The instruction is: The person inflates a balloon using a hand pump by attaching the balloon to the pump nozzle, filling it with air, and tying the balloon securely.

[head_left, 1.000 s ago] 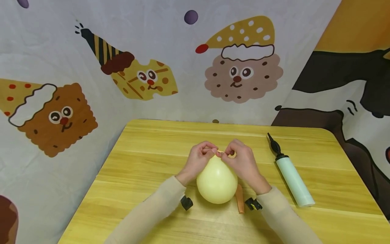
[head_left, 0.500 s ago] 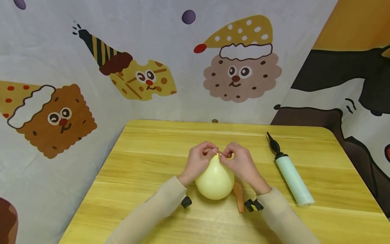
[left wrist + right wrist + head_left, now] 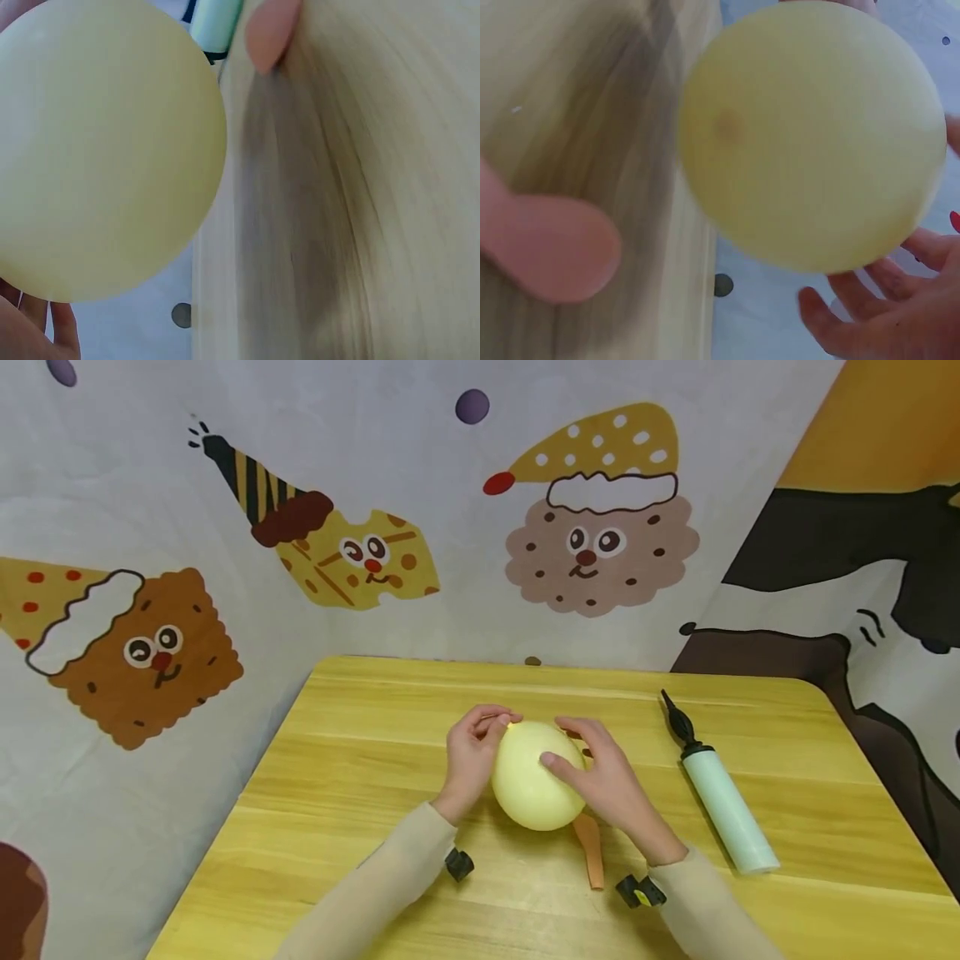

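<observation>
A pale yellow inflated balloon is over the table between my hands. My left hand pinches the balloon's neck at its upper left side, by thumb and fingertips. My right hand is at the balloon's right side with fingers spread; its thumb lies across the front and its other fingers reach behind. In the right wrist view, the fingers of the right hand are loosely bent along the balloon's edge. The balloon fills much of the left wrist view and hides most of the left hand there.
An uninflated orange balloon lies on the wooden table, just below the yellow one. To the right lies a pale green hand pump with a black nozzle. A cartoon-printed cloth hangs behind the table.
My right hand has left the balloon's neck and spread at its right side. The balloon has tipped, its neck now toward the upper left, still in my left hand's pinch.
</observation>
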Action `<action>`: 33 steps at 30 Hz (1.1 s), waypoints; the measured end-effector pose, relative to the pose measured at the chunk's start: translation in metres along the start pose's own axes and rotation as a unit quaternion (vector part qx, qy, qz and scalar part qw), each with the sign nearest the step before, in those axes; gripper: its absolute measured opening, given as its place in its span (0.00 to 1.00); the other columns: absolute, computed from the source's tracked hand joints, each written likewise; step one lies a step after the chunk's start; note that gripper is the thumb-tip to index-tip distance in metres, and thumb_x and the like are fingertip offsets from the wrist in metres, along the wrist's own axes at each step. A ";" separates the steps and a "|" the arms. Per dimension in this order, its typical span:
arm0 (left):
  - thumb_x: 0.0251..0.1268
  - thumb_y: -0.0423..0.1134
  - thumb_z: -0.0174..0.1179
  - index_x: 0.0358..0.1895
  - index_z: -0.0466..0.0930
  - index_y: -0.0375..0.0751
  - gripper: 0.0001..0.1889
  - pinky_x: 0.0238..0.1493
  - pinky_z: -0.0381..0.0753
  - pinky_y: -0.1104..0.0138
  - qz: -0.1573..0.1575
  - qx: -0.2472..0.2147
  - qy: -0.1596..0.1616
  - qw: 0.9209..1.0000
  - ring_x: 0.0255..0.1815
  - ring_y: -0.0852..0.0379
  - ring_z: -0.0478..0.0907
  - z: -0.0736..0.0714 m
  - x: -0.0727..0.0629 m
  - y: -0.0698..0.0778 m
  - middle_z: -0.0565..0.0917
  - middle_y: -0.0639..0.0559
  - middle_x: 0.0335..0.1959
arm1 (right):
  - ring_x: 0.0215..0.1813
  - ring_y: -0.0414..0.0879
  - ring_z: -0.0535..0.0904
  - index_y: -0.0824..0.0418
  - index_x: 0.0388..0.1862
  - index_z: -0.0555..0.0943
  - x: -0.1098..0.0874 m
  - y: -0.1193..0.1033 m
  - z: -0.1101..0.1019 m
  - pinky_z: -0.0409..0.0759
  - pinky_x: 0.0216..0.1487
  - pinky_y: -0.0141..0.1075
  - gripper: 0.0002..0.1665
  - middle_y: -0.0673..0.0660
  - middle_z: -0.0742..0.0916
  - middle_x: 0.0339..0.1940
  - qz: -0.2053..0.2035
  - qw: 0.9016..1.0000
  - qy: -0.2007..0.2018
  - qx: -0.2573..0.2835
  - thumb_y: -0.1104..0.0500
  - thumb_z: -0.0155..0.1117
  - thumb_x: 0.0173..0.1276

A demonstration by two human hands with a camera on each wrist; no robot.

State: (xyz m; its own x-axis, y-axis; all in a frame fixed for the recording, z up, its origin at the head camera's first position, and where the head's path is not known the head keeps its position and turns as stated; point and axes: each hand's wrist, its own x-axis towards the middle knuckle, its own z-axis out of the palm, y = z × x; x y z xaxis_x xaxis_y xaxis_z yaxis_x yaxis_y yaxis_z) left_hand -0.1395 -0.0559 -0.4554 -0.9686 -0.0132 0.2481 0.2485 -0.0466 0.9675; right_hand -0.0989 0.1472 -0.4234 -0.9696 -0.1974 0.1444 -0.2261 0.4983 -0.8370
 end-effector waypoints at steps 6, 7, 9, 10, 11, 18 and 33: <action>0.77 0.34 0.61 0.52 0.83 0.33 0.08 0.41 0.87 0.68 -0.029 -0.030 0.036 0.998 0.45 0.52 0.89 -0.008 0.002 0.000 0.90 0.40 0.45 | 0.76 0.66 0.65 0.59 0.82 0.58 -0.017 0.009 -0.003 0.71 0.67 0.65 0.54 0.63 0.65 0.79 0.039 0.997 -0.051 0.040 0.44 0.75 0.67; 0.77 0.34 0.61 0.52 0.83 0.34 0.09 0.41 0.87 0.68 -0.034 -0.033 0.039 0.998 0.45 0.52 0.88 -0.010 0.002 -0.001 0.90 0.40 0.45 | 0.76 0.66 0.64 0.58 0.83 0.56 -0.018 0.011 -0.003 0.71 0.67 0.65 0.56 0.63 0.63 0.80 0.044 0.996 -0.059 0.049 0.45 0.76 0.66; 0.77 0.35 0.61 0.52 0.83 0.35 0.09 0.41 0.86 0.68 -0.042 -0.042 0.042 0.997 0.46 0.53 0.88 -0.012 0.003 -0.001 0.90 0.41 0.46 | 0.77 0.67 0.63 0.57 0.85 0.52 -0.020 0.013 -0.003 0.73 0.67 0.64 0.61 0.63 0.60 0.82 0.055 0.994 -0.072 0.063 0.45 0.79 0.63; 0.77 0.35 0.61 0.52 0.83 0.35 0.09 0.42 0.87 0.68 -0.046 -0.045 0.042 0.997 0.46 0.53 0.88 -0.012 0.003 -0.002 0.90 0.41 0.46 | 0.77 0.68 0.63 0.56 0.85 0.51 -0.020 0.014 -0.002 0.74 0.66 0.64 0.63 0.62 0.59 0.83 0.060 0.993 -0.077 0.070 0.45 0.80 0.62; 0.77 0.35 0.61 0.52 0.83 0.35 0.09 0.42 0.87 0.68 -0.050 -0.050 0.041 0.997 0.47 0.53 0.88 -0.012 0.003 -0.002 0.90 0.41 0.46 | 0.77 0.68 0.63 0.55 0.85 0.50 -0.020 0.015 -0.001 0.75 0.65 0.63 0.65 0.62 0.58 0.83 0.065 0.992 -0.080 0.074 0.45 0.80 0.61; 0.79 0.35 0.59 0.55 0.81 0.34 0.10 0.48 0.87 0.63 -0.078 -0.092 0.034 0.992 0.50 0.49 0.88 -0.011 0.005 -0.003 0.90 0.39 0.47 | 0.74 0.71 0.65 0.53 0.85 0.49 -0.018 0.017 0.005 0.83 0.57 0.53 0.67 0.64 0.58 0.82 0.095 0.987 -0.094 0.089 0.44 0.82 0.59; 0.81 0.48 0.52 0.80 0.58 0.46 0.30 0.72 0.68 0.48 -0.099 -0.064 -0.087 0.989 0.74 0.44 0.66 -0.022 -0.013 -0.014 0.63 0.43 0.77 | 0.76 0.71 0.64 0.51 0.86 0.43 -0.002 0.021 0.022 0.79 0.61 0.59 0.59 0.64 0.56 0.83 0.118 0.983 -0.026 0.140 0.40 0.69 0.71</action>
State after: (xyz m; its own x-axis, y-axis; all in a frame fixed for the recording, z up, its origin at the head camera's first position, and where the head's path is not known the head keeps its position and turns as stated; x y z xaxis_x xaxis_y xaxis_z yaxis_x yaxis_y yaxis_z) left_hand -0.1307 -0.0771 -0.4729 -0.9811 0.1804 0.0695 0.0410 -0.1573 0.9867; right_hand -0.1001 0.1398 -0.4527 -0.9844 -0.1504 -0.0918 0.0457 0.2853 -0.9574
